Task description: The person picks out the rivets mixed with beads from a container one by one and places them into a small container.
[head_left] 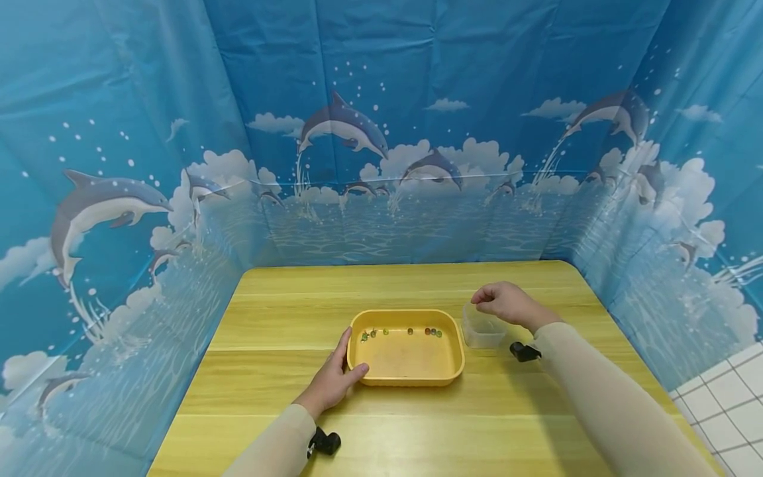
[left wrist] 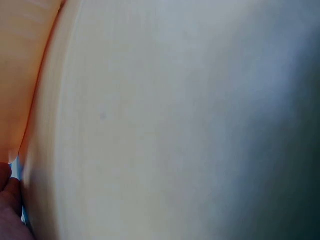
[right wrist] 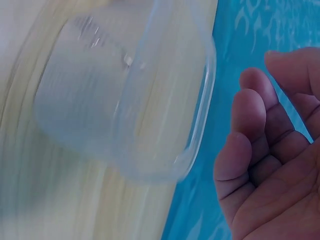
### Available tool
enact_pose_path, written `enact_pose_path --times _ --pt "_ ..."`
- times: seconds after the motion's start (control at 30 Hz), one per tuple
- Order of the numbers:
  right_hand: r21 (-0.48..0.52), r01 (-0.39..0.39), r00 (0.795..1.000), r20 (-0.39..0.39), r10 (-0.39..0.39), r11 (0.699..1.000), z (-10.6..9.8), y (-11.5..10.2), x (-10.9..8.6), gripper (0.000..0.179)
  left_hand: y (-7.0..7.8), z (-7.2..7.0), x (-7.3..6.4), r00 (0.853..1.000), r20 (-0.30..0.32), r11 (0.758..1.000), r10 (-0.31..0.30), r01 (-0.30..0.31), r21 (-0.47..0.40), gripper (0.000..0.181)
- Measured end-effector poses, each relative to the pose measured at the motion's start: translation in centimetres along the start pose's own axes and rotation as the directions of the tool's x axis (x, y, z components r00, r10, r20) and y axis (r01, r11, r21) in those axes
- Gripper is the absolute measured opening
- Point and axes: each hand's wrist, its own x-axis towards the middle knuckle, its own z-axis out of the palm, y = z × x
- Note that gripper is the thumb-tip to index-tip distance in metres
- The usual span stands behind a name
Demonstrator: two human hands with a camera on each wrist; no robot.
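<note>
A yellow rectangular tray (head_left: 405, 381) sits on the table, with several small coloured marbles (head_left: 433, 332) along its far side. My left hand (head_left: 334, 377) grips the tray's near left corner, thumb over the rim and fingers along the outer wall. The left wrist view shows only fingertips (left wrist: 11, 195) beside the tray's orange-looking wall (left wrist: 25, 65). Right of the tray stands a clear plastic container (head_left: 484, 336). Above it hovers my right hand (head_left: 507, 303), fingers loosely bent. Seen from the right wrist, these fingers (right wrist: 249, 112) stand apart from the container's rim, and nothing shows between them.
The wood-grain table (head_left: 268, 391) has rounded far corners. A blue dolphin-print curtain (head_left: 411, 225) encloses it at the back and both sides. White floor tiles (head_left: 724, 391) show at the lower right. Black wrist devices (head_left: 326, 441) are on both sleeves.
</note>
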Motion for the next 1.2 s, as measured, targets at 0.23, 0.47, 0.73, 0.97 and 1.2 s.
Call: enact_pose_path --times 0.23,0.47,0.73,0.97,1.2 --pt "0.031 0.043 0.999 0.017 -0.043 0.999 1.6 -3.0 1.1 0.027 -0.2 -0.1 0.2 1.000 0.009 1.000 0.005 -0.005 -0.019 0.093" --pt "0.043 0.101 0.994 0.044 -0.103 0.994 4.1 -6.0 2.5 0.031 0.0 -0.2 0.5 1.000 0.013 1.000 0.017 -0.017 -0.027 0.093" --pt "0.068 0.141 0.985 0.086 -0.146 0.988 7.4 -9.1 3.9 0.029 0.0 -0.2 0.3 1.000 0.011 1.000 0.010 -0.010 -0.019 0.093" --pt "0.084 0.140 0.982 0.116 -0.150 0.987 9.8 -11.0 5.1 0.027 -0.2 -0.2 0.3 1.000 0.000 1.000 -0.006 0.006 0.007 0.094" --pt "0.053 0.161 0.976 0.137 -0.167 0.985 12.2 -12.1 6.7 0.028 -0.1 -0.3 0.3 1.000 0.018 1.000 -0.004 0.004 -0.016 0.094"
